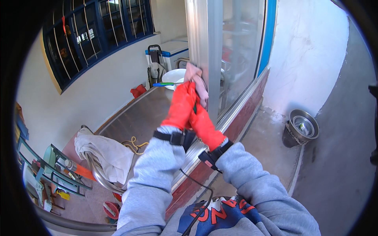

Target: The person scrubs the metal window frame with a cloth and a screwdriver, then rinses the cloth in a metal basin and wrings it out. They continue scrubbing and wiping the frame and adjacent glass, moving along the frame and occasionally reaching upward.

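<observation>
My left hand (180, 102) and my right hand (205, 125), both in red rubber gloves, come together in front of me. Between them they grip a pink cloth (197, 84), whose loose end hangs over the right glove. The cloth lies against or very near the upright aluminium post (203, 44) of a sliding window; exact contact is hard to tell. Most of my fingers are hidden by the gloves and the cloth. Just left of the cloth, a white bowl (174, 76) stands with a blue-and-green handled utensil (163, 84) across its rim.
A metal-topped table (141, 113) holds a yellow rope (134, 144). Nearby, a grey cloth (103, 153) drapes over a curved metal rail (103, 181). The glass pane (239, 59) is on the right, with metal basins (304, 124) on a dark bucket (291, 138) beyond. A black cable (203, 188) crosses my front.
</observation>
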A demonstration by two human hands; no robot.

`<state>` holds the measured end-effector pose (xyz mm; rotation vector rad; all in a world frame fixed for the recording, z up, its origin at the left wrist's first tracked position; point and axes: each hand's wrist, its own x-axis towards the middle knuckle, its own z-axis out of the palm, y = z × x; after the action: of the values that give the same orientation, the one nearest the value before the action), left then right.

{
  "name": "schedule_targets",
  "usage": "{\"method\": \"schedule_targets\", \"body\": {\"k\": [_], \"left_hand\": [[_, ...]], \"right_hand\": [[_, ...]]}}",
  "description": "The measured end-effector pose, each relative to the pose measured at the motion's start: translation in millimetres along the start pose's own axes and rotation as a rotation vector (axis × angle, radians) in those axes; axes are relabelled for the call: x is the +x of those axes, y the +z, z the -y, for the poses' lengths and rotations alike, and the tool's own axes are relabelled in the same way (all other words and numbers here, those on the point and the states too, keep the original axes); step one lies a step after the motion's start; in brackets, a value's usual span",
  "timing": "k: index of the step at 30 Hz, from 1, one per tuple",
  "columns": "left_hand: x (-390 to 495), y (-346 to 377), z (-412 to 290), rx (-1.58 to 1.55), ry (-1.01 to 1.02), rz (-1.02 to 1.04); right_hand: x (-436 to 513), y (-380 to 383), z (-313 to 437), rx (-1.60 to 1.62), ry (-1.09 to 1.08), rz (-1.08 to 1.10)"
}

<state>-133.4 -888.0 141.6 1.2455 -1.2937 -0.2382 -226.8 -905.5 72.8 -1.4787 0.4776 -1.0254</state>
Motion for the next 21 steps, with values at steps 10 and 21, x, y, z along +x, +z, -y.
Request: {"method": "schedule_targets", "body": {"k": [10, 21], "left_hand": [[-9, -22, -12, 0.001, -0.088, 0.202], [29, -34, -36, 0.172, 0.012, 0.29]], "right_hand": [[3, 26, -54, 0.02, -0.196, -0.115], [8, 46, 10, 0.391, -0.085, -0.064]]}}
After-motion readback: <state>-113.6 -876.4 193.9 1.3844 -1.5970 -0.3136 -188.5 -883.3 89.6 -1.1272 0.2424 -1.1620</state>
